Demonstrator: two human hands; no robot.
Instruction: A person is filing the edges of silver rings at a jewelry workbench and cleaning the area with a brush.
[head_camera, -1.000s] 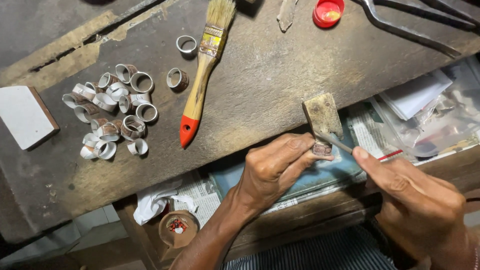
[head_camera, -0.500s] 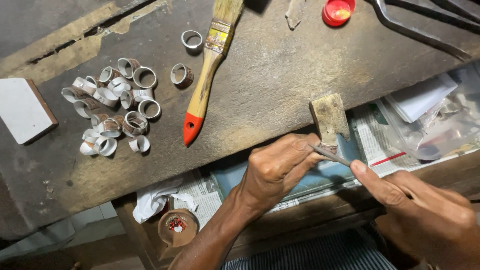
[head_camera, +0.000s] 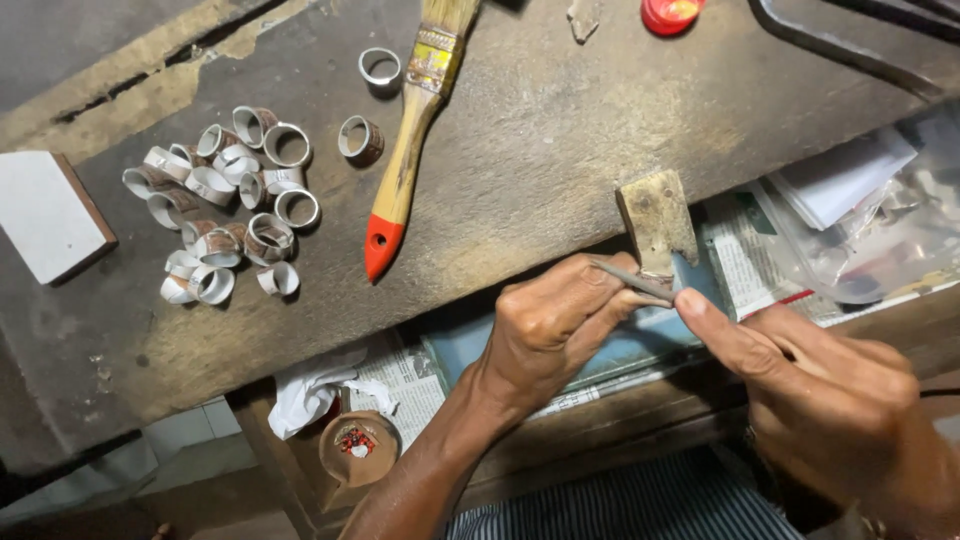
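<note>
In the head view, the person's left hand (head_camera: 555, 320) is closed with the fingers curled together, just below a small wooden peg (head_camera: 657, 222) that sticks out from the front edge of the table (head_camera: 560, 150). What the fingers pinch against the peg is too small and too hidden to tell. The right hand (head_camera: 835, 410) is clamped on a thin metal file (head_camera: 632, 283); its index finger is stretched along the tool, and the tip of the file lies across the left fingertips, touching the lower end of the peg.

On the table, to the left, there is a heap of short metal rings (head_camera: 225, 205), grey outside and brownish on some sides, lying close together and partly on each other. Two more rings lie apart from the heap, nearer to a paintbrush (head_camera: 408, 150) with a pale wooden handle and a red tip. The brush lies slanted, with the red end towards the person. A white flat block (head_camera: 45, 215) with a brown edge rests at the left border. A red round cap (head_camera: 670, 12) is at the top edge.

Under the table an open drawer (head_camera: 850, 225) holds newspaper, papers and clear plastic bags. Lower left, a crumpled white cloth (head_camera: 305, 395) lies beside a small round brown container (head_camera: 357, 447).
</note>
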